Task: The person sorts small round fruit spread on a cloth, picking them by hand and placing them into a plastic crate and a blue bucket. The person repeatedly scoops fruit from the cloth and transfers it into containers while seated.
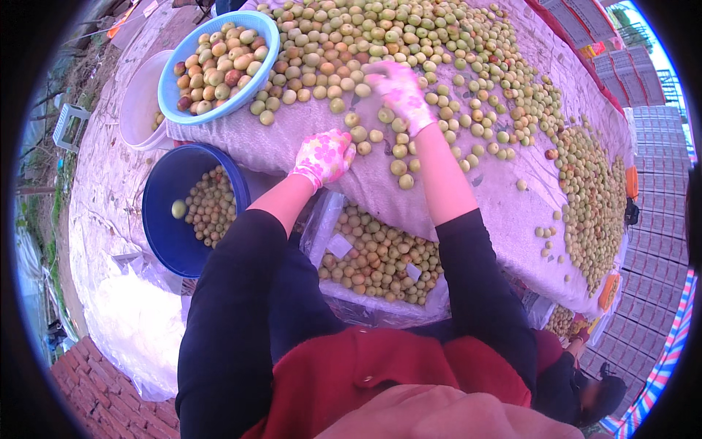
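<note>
Both my hands wear white gloves with pink flowers. My left hand (327, 156) is closed at the near edge of the cloth-covered table (504, 197); whatever it may hold is hidden. Farther away, my right hand (398, 91) reaches over the small round green fruits (409, 44) heaped on the table, its fingers smeared by motion. Loose green fruits (358, 134) lie between the two hands. Below them, against my body, a plastic-lined box (322, 227) holds many similar fruits (380, 256).
At the left, a light-blue basket (168, 99) holds redder fruits, beside a white bucket (135, 102). A dark-blue bucket (164, 227) with small fruits stands nearer. Another fruit heap (592, 197) spreads right. Stacked cartons (658, 212) and another person (585, 388) are at the far right.
</note>
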`<state>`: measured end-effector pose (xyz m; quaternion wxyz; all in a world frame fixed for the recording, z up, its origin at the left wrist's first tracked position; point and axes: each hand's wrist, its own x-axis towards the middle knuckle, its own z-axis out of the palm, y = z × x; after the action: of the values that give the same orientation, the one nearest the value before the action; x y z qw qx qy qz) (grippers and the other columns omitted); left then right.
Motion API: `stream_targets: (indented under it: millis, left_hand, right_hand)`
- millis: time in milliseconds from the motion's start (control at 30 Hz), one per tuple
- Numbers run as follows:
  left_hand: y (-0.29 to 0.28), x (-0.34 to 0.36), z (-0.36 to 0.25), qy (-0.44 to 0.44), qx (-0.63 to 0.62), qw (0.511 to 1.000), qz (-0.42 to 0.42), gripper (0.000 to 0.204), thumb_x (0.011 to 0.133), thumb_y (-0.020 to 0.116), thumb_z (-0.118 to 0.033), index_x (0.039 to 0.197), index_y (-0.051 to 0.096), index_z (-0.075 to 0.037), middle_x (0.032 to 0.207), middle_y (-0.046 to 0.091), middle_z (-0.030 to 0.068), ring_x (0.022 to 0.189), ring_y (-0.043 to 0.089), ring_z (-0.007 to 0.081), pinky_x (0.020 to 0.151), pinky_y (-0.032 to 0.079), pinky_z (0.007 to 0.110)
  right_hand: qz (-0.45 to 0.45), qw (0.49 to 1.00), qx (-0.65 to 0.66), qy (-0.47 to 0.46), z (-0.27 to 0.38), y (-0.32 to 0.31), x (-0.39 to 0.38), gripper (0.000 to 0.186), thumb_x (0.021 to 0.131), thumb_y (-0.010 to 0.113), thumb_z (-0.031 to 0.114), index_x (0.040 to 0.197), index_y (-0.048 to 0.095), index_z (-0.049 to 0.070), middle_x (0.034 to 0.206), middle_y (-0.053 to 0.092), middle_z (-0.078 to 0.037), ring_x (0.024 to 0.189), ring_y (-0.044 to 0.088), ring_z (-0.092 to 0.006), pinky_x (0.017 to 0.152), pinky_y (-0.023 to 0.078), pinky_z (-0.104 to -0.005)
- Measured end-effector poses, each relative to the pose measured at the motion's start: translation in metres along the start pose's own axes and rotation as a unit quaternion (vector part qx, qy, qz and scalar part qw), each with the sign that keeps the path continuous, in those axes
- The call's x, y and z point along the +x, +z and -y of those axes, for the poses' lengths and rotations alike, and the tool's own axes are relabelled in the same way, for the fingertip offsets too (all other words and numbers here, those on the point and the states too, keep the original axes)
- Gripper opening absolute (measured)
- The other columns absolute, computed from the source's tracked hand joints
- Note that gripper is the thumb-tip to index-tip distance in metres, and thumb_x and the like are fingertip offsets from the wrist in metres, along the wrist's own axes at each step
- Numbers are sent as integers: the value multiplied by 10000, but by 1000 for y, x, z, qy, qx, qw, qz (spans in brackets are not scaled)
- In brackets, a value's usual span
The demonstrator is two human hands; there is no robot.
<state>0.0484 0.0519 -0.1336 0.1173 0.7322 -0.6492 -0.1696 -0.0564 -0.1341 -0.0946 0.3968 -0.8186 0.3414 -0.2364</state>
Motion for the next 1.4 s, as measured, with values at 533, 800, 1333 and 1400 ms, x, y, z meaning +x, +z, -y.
stream_targets:
  millis: [533, 800, 1333, 1400]
  left_hand:
    - [6, 0, 3, 7, 3, 1000, -18, 271, 942, 526, -329, 942, 652, -90, 934, 663, 153, 895, 660, 348, 782, 508, 496]
    - [2, 0, 0, -6, -13, 1000, -1, 289, 942, 519, -349, 964, 651, -92, 969, 659, 153, 950, 648, 347, 821, 501, 485]
    - [9, 0, 4, 4, 3, 1000, -24, 277, 936, 528, -341, 969, 659, -99, 962, 672, 153, 909, 666, 345, 798, 512, 496]
    - [9, 0, 3, 3, 28, 1000, -13, 279, 938, 526, -342, 964, 656, -96, 954, 669, 152, 907, 664, 347, 799, 510, 498]
  right_hand:
    - [50, 930, -355, -82, -84, -23, 43, 330, 864, 643, 294, 1117, 667, 83, 1144, 667, -153, 1067, 644, -334, 895, 520, -448]
    - [29, 931, -361, -50, -36, -1, 22, 268, 860, 592, 266, 1043, 682, 92, 998, 689, -142, 934, 683, -325, 805, 544, -478]
    - [112, 978, 176, 11, 33, -4, -31, 497, 873, 688, 388, 1226, 616, 46, 1012, 699, -170, 982, 672, -254, 846, 535, -384]
    - [164, 959, 230, 36, 57, 12, -46, 481, 887, 667, 388, 1237, 622, 61, 1044, 691, -157, 943, 676, -260, 844, 543, -377]
